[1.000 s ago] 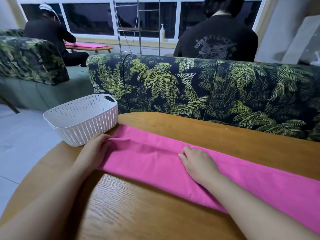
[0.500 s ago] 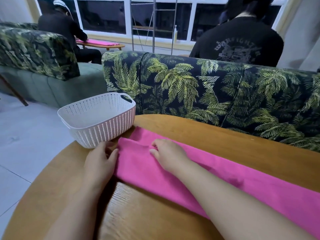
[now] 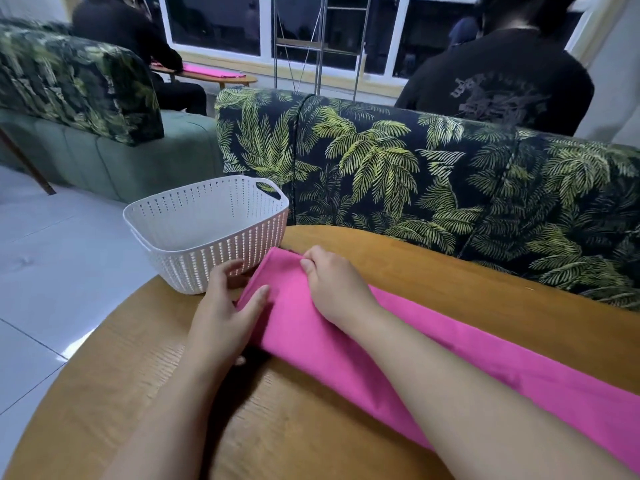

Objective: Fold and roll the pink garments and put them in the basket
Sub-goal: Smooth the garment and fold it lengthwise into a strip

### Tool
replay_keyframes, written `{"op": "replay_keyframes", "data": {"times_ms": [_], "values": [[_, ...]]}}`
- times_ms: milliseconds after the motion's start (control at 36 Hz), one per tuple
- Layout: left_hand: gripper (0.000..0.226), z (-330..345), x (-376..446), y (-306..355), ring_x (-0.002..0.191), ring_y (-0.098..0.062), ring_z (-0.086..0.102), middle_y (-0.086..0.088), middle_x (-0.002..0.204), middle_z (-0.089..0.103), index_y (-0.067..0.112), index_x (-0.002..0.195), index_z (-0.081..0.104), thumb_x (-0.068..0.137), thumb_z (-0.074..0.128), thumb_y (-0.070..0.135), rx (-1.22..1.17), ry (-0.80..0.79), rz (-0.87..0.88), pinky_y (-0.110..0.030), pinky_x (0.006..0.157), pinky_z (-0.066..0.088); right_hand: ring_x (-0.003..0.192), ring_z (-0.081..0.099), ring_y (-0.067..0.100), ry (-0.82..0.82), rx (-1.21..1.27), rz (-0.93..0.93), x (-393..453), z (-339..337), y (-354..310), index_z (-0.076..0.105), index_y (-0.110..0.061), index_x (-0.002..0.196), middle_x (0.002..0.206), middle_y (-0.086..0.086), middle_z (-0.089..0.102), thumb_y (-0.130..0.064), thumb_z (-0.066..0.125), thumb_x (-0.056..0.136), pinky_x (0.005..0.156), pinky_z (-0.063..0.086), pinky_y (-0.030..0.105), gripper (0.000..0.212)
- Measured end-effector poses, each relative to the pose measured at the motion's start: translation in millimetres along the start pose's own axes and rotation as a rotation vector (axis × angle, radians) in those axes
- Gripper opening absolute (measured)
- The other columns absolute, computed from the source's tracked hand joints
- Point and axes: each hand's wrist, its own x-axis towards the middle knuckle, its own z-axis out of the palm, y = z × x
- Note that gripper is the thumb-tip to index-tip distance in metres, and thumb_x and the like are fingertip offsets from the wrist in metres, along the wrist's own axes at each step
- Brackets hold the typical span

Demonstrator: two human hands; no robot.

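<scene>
A big sofa (image 3: 433, 174) with palm leaves stands at 12 o'clock, behind the round wooden table (image 3: 311, 427). The pink garment (image 3: 346, 341) lies on the table as a long folded strip, running from 5 o'clock up to 11 o'clock. Its far end touches the white basket (image 3: 207, 230) at 10 o'clock. The right hand (image 3: 334, 285) curls its fingers and pinches that end. The left hand (image 3: 225, 317) lies flat with loose fingers on the near corner.
</scene>
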Motion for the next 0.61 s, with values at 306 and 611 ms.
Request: {"op": "replay_keyframes", "data": {"times_ms": [306,611], "values": [[0.031,-13.2,-1.4,-0.4,0.089,-0.031,0.062,0.001,0.080,0.058,0.012,0.114,0.057,0.087,0.066,0.025,0.316,0.124,-0.063,-0.033,0.073,0.042,0.099,0.058,0.035,-0.084,-0.228,0.078,14.2,10.9,10.8,0.057,-0.017,0.102,0.107,0.014,0.063,-0.033,0.039,0.102,0.065,0.035,0.035,0.025],[0.018,-12.2,-1.0,-5.1,0.094,-0.030,0.062,0.001,0.086,0.063,0.022,0.103,0.059,0.088,0.063,0.031,0.404,0.066,-0.098,-0.037,0.079,0.047,0.112,0.056,0.034,-0.106,-0.352,0.082,43.4,7.9,0.6,0.060,-0.016,0.116,0.122,0.013,0.061,-0.032,0.039,0.102,0.073,0.034,0.032,0.030]]}}
